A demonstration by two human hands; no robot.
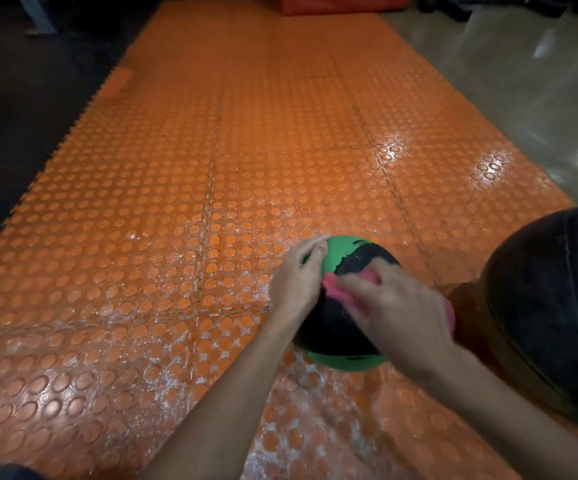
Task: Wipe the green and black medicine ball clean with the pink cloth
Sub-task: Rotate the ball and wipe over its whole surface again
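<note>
Mid-wipe: left hand [298, 277] steadies the medicine ball [360, 263], fingers flat; right hand [398, 306] presses pink cloth [332, 287] on top. Next, likely rotate the ball.

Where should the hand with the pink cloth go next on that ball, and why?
Probably slide the right hand with the pink cloth forward onto the green patch. The cloth presses on the black band of the medicine ball, the left hand rests on the ball's left side steadying it, and the green lies just beyond the cloth.
</note>
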